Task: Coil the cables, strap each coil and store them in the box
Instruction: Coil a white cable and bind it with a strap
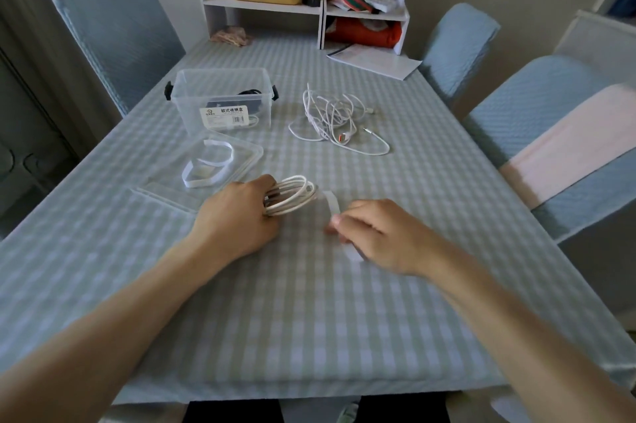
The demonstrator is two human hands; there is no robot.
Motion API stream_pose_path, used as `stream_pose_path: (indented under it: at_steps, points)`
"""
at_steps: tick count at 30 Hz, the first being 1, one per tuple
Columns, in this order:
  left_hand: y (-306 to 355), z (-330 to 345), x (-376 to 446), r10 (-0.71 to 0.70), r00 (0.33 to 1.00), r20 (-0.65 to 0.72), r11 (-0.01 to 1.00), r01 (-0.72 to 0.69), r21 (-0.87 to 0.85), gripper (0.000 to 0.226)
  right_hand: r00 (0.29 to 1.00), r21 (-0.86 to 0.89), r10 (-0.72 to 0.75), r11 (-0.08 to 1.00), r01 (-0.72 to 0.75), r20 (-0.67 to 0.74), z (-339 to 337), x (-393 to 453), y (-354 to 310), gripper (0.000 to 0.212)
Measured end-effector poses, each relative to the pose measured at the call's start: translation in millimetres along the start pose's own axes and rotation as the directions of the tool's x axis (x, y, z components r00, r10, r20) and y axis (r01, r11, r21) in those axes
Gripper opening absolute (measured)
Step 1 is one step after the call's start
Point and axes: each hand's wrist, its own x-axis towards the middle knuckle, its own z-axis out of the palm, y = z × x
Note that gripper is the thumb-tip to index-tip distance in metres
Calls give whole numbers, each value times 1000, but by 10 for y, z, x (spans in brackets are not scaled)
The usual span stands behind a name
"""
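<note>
White coiled cable (292, 195) gripped by left hand (237, 216); right hand (375, 233) pinches strap (332, 202); box (220, 95) label reads 欧式收纳盒.

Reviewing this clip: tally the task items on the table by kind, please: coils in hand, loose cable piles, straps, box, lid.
Coiled white cable, gripped by the left hand: 1
Loose cable pile: 1
White straps: 2, one pinched by the right hand at, one on the lid at
Clear box: 1
Clear lid: 1
Total: 6
</note>
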Motion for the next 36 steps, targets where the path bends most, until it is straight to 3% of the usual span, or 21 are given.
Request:
stream_pose_path:
  at_steps: [2,3,7,11,15,20,24,27,29,36]
  points:
    - [-16,12,-21,0,1000,5,1000,0,13,16,998,-15,-11,1000,10,-62,-22,56,100,17]
    - [-12,14,-33,13,1000,6,1000,-13,27,16,996,-22,-24,999,22,-83,-30,65,141,14]
    - [22,-5,-56,37,999,9,995,-38,91,15,994,-28,-102,994,101,-36,-64,85,291,35]
    - [87,-23,-67,34,999,14,994,-35,108,12,997,-56,-68,996,70,43,-61,116,332,53]
    - [224,-58,-63,40,999,23,987,-43,157,12,997,-91,-66,994,63,-29,56,146,268,72]
    - [500,-67,81,108,987,115,910,-145,388,8,995,-7,-19,1000,18,-100,71,107,199,87]
    - [690,-38,182,171,959,226,797,-270,540,16,997,72,-17,997,23,-75,-3,54,227,67]
    - [741,-41,195,186,948,258,785,-301,541,4,992,136,-56,988,71,-112,-70,-13,260,49]
    - [726,-56,181,183,951,248,789,-293,540,9,989,137,-76,986,94,-129,-85,-28,272,43]
    - [742,-4,183,172,956,238,788,-279,549,9,993,32,-63,997,66,-100,-14,17,296,60]
